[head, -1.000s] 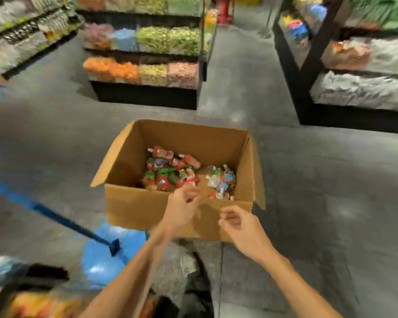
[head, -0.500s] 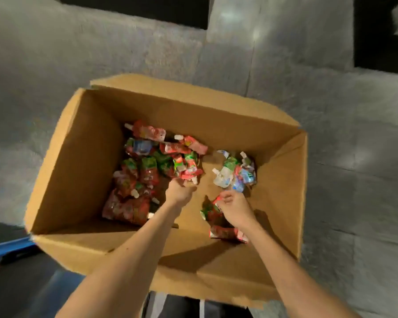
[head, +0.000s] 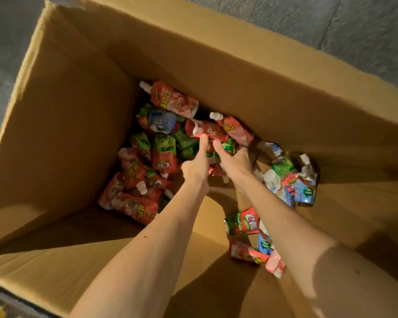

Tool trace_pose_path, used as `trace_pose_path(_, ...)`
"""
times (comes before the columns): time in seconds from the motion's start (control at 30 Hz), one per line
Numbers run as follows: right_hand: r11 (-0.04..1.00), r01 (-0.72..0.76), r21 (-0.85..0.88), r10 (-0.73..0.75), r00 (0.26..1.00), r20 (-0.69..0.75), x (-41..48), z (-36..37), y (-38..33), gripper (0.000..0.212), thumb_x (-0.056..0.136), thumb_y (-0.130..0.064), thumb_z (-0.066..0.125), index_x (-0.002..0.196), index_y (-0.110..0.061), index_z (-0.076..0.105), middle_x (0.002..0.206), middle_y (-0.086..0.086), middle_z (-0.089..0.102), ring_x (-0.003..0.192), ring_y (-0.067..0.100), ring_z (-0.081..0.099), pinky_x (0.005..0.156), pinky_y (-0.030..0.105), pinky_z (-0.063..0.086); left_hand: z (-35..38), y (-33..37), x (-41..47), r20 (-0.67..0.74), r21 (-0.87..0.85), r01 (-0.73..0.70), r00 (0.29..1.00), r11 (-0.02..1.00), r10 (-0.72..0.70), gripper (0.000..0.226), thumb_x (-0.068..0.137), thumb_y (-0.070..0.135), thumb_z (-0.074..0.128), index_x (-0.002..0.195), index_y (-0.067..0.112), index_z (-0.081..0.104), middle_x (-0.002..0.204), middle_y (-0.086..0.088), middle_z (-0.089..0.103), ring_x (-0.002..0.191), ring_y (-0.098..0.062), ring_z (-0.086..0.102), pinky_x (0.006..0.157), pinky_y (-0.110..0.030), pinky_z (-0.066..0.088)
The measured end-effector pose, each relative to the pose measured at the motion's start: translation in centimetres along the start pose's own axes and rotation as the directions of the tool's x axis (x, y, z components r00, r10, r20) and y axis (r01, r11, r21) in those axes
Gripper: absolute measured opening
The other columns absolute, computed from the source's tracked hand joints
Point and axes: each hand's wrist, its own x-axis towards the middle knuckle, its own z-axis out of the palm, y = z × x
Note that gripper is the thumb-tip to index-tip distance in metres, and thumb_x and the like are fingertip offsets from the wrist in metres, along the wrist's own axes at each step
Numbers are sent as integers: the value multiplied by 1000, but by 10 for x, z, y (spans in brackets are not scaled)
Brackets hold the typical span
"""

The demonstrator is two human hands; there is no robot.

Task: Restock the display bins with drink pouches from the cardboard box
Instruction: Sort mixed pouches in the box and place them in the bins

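Left hand (head: 197, 166), right hand (head: 234, 160) touch pouches (head: 163, 154) inside cardboard box (head: 67, 111).

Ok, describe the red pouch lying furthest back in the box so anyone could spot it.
Look in the cardboard box, at the big heap of pouches on its left side. At the heap's far end lies the red pouch. It sits farther back than any other, whole face showing, white cap pointing left.
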Motion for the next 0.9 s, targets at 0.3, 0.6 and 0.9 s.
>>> trace_pose_path(0.3, 1000, -19, 2, 18, 999, 47, 6, 5, 9, 75, 87, -59, 64, 141, -12, 39, 127, 7, 56, 96, 21, 61, 70, 32, 52, -5, -11, 9, -9, 75, -50, 999, 996, 51, 82, 64, 60, 82, 111, 0, 53, 103, -8, 69, 89, -25, 71, 78, -43, 62)
trace_pose_path(0.6, 967, -208, 148, 156, 940, 303, -41, -29, 71, 87, 79, -60, 73, 147, -20, 37, 137, 5, 56, 107, 20, 60, 85, 39, 55, -50, -30, -35, 173, 267, -120, 982, 956, 75, 22, 78, 17, 83, 94, 8, 73, 80, -8, 75, 53, -15, 70, 48, -25, 54)
trace_pose_path(0.9, 982, 44, -186, -47, 999, -14, -60, -93, 88, 75, 90, -49, 66, 150, -17, 35, 146, 4, 46, 139, 29, 38, 108, 38, 35, -58, -14, -79, 351, 481, -233, 935, 845, 58, 14, 77, 12, 81, 81, 15, 68, 77, -3, 71, 58, -13, 68, 57, -24, 56)
